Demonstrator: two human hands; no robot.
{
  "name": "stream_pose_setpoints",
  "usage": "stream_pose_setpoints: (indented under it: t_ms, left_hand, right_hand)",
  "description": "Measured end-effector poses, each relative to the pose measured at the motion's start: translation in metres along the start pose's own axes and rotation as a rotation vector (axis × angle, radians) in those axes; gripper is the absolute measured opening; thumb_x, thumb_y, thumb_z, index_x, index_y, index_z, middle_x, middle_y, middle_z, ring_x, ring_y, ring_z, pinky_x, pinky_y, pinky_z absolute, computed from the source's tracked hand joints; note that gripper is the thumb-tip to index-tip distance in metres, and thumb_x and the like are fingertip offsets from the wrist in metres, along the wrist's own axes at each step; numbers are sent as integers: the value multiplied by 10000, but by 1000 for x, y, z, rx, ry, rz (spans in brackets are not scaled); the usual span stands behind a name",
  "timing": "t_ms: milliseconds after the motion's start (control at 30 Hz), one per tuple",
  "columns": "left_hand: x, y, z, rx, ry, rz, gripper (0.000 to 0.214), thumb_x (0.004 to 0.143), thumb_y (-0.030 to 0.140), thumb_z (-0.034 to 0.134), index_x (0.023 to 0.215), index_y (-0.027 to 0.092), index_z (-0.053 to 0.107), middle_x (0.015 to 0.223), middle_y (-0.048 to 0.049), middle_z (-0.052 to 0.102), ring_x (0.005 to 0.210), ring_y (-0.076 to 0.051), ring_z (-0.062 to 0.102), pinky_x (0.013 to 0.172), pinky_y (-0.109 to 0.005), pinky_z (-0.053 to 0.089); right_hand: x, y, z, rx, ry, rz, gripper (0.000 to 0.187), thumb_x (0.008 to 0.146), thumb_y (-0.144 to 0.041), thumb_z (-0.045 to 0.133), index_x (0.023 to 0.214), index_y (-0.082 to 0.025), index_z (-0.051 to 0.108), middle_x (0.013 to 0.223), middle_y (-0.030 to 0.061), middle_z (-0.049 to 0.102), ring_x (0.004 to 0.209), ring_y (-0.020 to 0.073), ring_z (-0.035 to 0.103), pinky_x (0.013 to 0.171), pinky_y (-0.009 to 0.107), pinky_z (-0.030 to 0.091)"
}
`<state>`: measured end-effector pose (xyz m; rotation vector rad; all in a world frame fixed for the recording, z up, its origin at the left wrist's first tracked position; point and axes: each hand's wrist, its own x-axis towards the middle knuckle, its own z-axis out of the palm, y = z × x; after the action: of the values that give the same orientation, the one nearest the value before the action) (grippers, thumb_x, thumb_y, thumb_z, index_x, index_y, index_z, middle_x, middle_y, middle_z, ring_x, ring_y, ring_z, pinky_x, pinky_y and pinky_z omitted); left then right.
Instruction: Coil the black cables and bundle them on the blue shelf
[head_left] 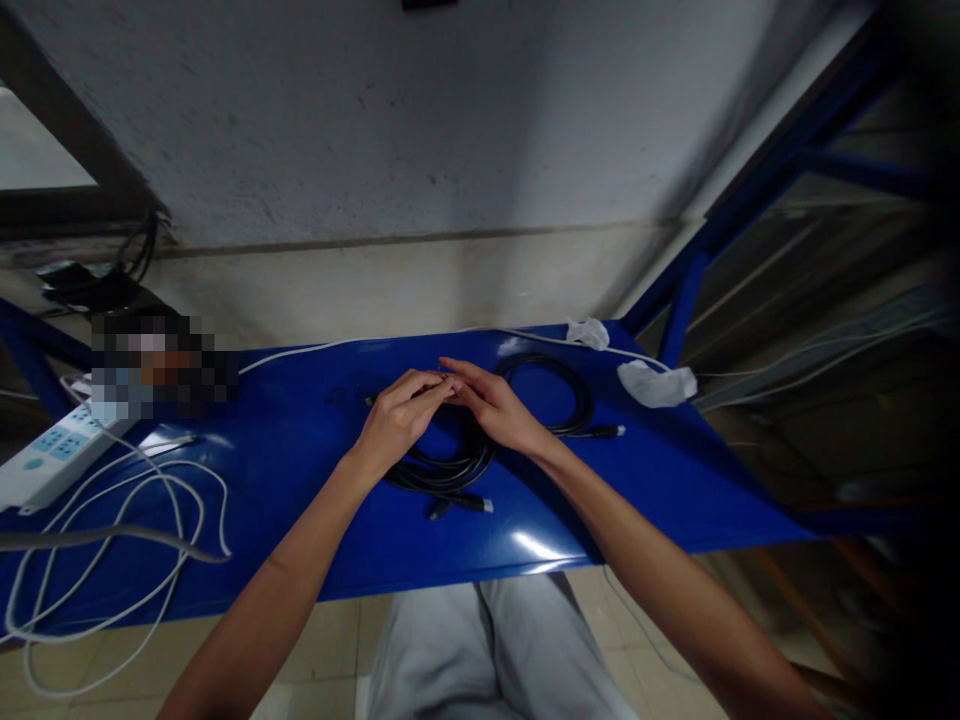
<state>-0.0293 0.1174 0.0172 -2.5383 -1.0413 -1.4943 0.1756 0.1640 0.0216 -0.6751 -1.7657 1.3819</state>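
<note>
A coiled black cable (450, 475) with metal-tipped plugs lies on the blue table, partly hidden beneath both hands. My left hand (397, 415) is over the coil's left side, its fingertips pinched together. From the right, my right hand (501, 408) meets them, thumb and fingers closed in at the same spot just above the coil. Whatever is between the fingertips is too small and covered to name. Behind my right wrist is a second black cable coil (583, 395), its plug (609, 432) pointing right.
The blue table (660, 480) runs along a wall. At left are a white power strip (56, 455) and a loose tangle of white cable (199, 510). Crumpled white pieces (658, 384) lie near the right end beside a blue frame post (684, 305).
</note>
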Motion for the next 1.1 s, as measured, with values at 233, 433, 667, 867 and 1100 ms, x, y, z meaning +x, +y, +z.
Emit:
stream_pose_setpoints:
  t_ms: [233, 433, 667, 867, 1100]
  left_hand:
    - [0, -3, 0, -16, 5, -20, 401, 1077, 144, 669, 1457, 264, 720, 1238, -113, 776, 1109, -215, 735, 948, -403, 669]
    - [0, -1, -1, -60, -13, 9, 427, 1082, 97, 625, 1457, 274, 725, 1266, -124, 770, 1114, -212, 726, 938, -399, 654]
    - [7, 3, -2, -71, 89, -25, 337, 1081, 125, 650, 1360, 256, 787, 1167, -92, 781, 1051, -180, 742, 903, -338, 641]
    - [10, -31, -42, 132, 190, -357, 204, 1057, 220, 685, 1172, 202, 852, 1059, -79, 794, 952, -197, 750, 906, -348, 623]
    - [-22, -77, -76, 462, -215, -703, 240, 994, 202, 616, 1090, 202, 836, 1076, -107, 794, 937, -265, 726, 926, -401, 596]
  right_hand:
    - [-1, -2, 0, 65, -62, 25, 611, 1061, -491, 658, 1638, -318, 554, 1611, 87, 649, 1498, 304, 627, 1278, 570, 510]
    - [-2, 1, -3, 228, -87, 76, 799, 996, -450, 750, 1709, -327, 411, 1711, 135, 534, 1597, 324, 518, 1299, 599, 464]
    - [-2, -4, 2, 422, -85, 97, 770, 953, -382, 794, 1641, -332, 452, 1705, 137, 541, 1516, 293, 610, 1300, 607, 465]
    - [10, -17, -27, 18, 185, -76, 352, 1031, -468, 724, 1315, -263, 701, 1438, 115, 737, 1320, 290, 728, 1182, 534, 574]
    - [11, 5, -114, -933, 456, -109, 303, 1063, -266, 564, 1261, -171, 772, 1272, 194, 768, 1186, 347, 727, 1090, 523, 575]
